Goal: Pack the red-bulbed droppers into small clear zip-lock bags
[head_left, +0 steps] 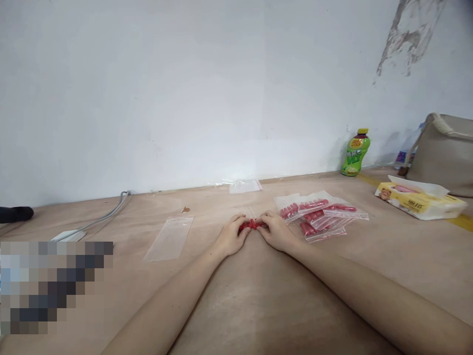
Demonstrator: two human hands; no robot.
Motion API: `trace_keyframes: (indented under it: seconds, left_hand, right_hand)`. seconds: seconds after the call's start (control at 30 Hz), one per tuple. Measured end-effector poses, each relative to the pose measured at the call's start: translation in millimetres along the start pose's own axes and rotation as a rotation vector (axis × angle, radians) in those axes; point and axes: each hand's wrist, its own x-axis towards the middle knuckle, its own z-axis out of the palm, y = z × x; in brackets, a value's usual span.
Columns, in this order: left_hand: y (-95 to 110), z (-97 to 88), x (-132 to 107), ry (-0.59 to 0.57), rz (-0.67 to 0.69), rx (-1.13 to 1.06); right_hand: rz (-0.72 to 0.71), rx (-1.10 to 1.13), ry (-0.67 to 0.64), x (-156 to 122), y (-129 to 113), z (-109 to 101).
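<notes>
Small red rounded pieces (pixel 253 224) sit in a short row at the middle of the table, too small to name. My left hand (pixel 233 235) is closed on the row's left end, thumb in front and fingers behind. From the other side, my right hand (pixel 275 231) pinches the right end in the same way. Fingers cover part of the row. Just right of my right hand lies an overlapping pile of clear zip bags (pixel 318 212) with similar red pieces inside. A flat, clear zip bag (pixel 170 239) rests to the left of my left hand.
Against the wall lies more clear plastic packaging (pixel 245 186). A green drink bottle (pixel 355 153), a yellow tissue pack (pixel 419 199) and a beige bag (pixel 443 153) stand at the right. A grey cable (pixel 111 214) runs along the left. A blurred patch hides the lower left.
</notes>
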Motion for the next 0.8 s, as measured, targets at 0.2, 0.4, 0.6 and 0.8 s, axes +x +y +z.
trace_keyframes:
  seconds: [0.2, 0.4, 0.6, 0.8]
  left_hand:
    - [0, -2.3, -4, 0.008, -0.013, 0.002]
    - [-1, -2.3, -5, -0.010, -0.034, 0.023]
    - [-2, -2.7, -6, 0.052, -0.041, 0.031]
    - [1, -6.0, -5, 0.221, -0.107, 0.013]
  right_hand:
    - [0.007, -0.396, -0.075, 14, -12, -39]
    - [0.317, -0.969, -0.290, 23, -10, -121]
    - [0.432, -0.991, -0.266, 21, 4, -135]
    - [0.371, -0.770, 0.249, 28, -4, -111]
